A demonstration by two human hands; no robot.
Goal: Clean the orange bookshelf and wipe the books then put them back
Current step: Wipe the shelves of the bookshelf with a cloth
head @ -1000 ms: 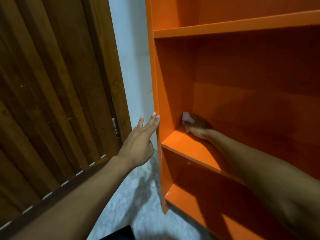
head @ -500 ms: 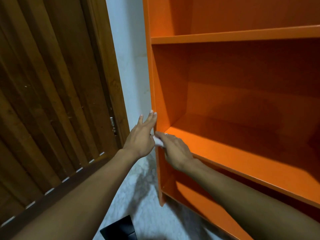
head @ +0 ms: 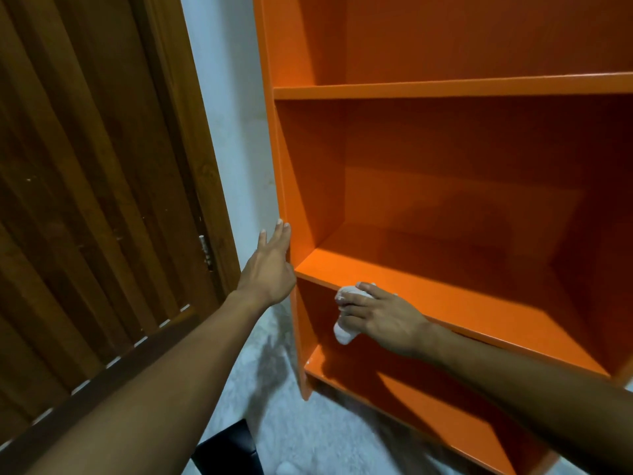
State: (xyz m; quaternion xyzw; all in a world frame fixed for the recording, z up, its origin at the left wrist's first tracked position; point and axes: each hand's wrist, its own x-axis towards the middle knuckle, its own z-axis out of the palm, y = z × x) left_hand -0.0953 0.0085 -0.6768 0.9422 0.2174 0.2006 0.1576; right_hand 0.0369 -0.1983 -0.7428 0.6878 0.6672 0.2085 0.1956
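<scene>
While flat on bookshelf [head: 445, 200] left side edge: left hand [head: 270, 269], fingers straight | right hand [head: 380, 320]: gripping white cloth [head: 344, 332], pressed against middle shelf front edge

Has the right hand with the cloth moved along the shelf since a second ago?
Yes. The right hand with the cloth came out from the shelf's back left corner to its front edge, right of the side panel.

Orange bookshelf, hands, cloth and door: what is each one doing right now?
orange bookshelf: upright, no books on its visible shelves.
left hand: fingers straight, resting on the shelf's left side panel.
right hand: holds the cloth at the shelf's front edge.
white cloth: bunched in the fingers.
wooden door: cannot tell whether it is shut.
</scene>
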